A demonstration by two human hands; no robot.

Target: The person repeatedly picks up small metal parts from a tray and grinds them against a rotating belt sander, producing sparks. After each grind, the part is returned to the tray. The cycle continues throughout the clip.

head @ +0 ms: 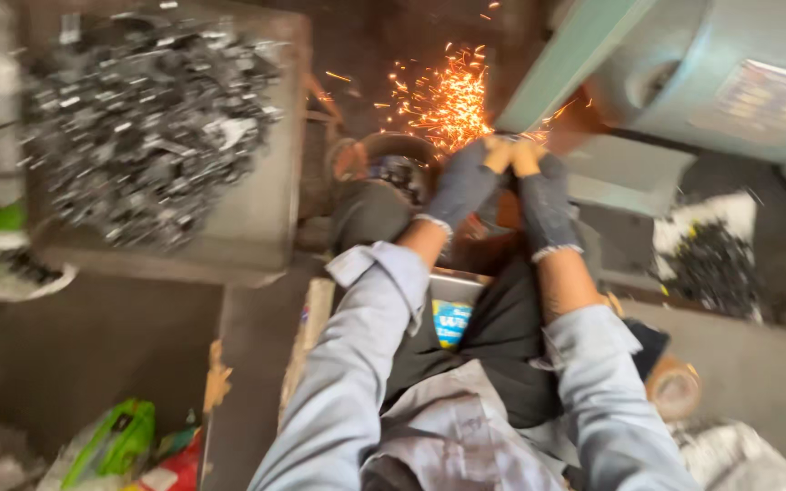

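Note:
Both my hands wear dark fabric gloves with bare fingertips. My left hand [466, 182] and my right hand [543, 195] are pressed together at the fingertips, pinching something too small and blurred to make out. They hold it at the edge of a pale green grinding machine [684, 73]. Orange sparks [443, 95] spray away to the left just beyond my fingers. My light grey sleeves reach up from the bottom of the view.
A large metal tray [247, 227] heaped with small dark metal pieces stands at the upper left. A white sack [711, 255] of similar dark pieces lies at the right. Green and red bags [111, 445] lie at the bottom left. A round dark bucket [384, 182] sits under the sparks.

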